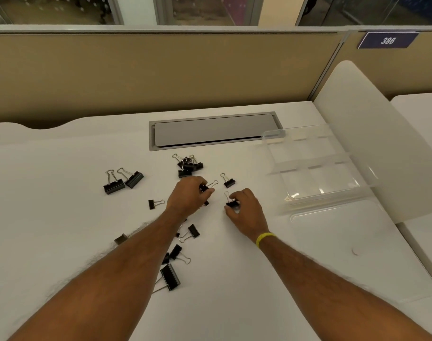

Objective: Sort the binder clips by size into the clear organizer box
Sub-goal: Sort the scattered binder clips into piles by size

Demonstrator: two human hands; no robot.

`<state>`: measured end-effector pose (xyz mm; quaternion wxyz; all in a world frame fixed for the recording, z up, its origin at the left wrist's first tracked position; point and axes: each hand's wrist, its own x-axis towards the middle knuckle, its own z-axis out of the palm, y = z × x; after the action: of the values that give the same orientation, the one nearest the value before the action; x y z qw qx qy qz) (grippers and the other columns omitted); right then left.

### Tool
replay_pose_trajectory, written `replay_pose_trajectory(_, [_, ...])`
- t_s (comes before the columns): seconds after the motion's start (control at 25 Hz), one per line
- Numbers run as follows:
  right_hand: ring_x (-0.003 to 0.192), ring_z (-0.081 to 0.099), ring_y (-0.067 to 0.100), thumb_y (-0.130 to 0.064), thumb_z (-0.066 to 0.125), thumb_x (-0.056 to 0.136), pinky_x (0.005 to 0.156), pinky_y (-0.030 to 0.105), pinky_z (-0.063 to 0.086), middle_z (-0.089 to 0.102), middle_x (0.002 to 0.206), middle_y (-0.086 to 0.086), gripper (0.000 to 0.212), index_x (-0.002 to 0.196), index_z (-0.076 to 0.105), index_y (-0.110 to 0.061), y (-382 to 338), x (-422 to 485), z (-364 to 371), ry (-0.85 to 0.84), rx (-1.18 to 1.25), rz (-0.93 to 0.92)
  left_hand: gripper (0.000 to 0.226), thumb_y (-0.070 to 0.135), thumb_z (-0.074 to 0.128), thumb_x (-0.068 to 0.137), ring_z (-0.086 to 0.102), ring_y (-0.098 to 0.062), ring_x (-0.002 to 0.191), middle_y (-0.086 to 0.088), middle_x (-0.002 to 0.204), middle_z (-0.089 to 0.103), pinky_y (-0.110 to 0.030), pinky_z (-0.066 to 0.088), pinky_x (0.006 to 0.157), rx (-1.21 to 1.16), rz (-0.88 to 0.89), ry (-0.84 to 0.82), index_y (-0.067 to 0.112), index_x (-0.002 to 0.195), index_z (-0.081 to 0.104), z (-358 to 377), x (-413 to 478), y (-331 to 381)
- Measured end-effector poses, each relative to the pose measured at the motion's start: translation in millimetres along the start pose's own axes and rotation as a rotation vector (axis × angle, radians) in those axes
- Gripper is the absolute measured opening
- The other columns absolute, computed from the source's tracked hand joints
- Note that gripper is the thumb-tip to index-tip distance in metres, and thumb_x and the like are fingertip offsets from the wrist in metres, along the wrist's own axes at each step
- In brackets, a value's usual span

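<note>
From the head camera I see the sorting has barely begun. The clear organizer box (pixel 271 134) sits open at the right of the white desk (pixel 62 217), against a white side panel (pixel 372 134), and I can't make out a single clip in any compartment.

My left hand (pixel 189 194) is curled around a small binder clip (pixel 206 187), whose wire handle pokes out toward the box. My right hand (pixel 245 209), with a yellow wristband (pixel 264 238) on the wrist, pinches another small clip (pixel 232 202) between thumb and fingers. Both are just over the desk, well short of the box.

Everything else is left to do. Two large clips (pixel 123 181) lie side by side at the left, a tangled cluster (pixel 188 164) sits near the grey cable hatch (pixel 215 130), and one loose clip (pixel 228 182) lies just beyond my hands. More are scattered under my left forearm, including a large one (pixel 171 276) nearest me.
</note>
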<state>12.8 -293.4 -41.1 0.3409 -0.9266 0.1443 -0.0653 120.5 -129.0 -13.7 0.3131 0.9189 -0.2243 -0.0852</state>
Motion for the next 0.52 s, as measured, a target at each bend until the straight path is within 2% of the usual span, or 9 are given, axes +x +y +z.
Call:
replay_pose_trajectory(0.16, [0.089,0.058,0.017,-0.021,0.071,0.08,0.076,0.028,0.049,0.053,0.105,0.001,0.028,0.105,0.062,-0.015,12.7,15.4,-10.8,0.12,0.054,0.023,0.038,0.036,0.071,0.084,0.065,-0.017,0.082,-0.006,0.098,0.07,-0.035,0.057,0.075,-0.041,-0.087,-0.035,0.008,0.109,0.069,24.4,18.8,15.9])
replay_pose_trajectory(0.4, [0.095,0.059,0.017,-0.022,0.07,0.081,0.088,0.035,0.05,0.052,0.11,-0.001,0.033,0.111,0.058,-0.018,24.1,29.4,-1.5,0.08,0.047,0.017,0.032,0.035,0.07,0.084,0.064,-0.019,0.084,-0.006,0.097,0.069,-0.039,0.055,0.078,-0.018,-0.089,-0.072,0.009,0.102,0.071,43.0,36.3,20.6])
replay_pose_trajectory(0.52, [0.097,0.058,0.019,-0.023,0.072,0.078,0.09,0.039,0.049,0.053,0.11,0.0,0.038,0.112,0.058,-0.017,24.2,33.2,1.9,0.065,0.019,0.006,0.031,0.035,0.07,0.084,0.063,-0.019,0.088,-0.005,0.1,0.069,-0.037,0.053,0.079,-0.019,-0.072,-0.078,0.012,0.105,0.07,42.1,37.2,21.7])
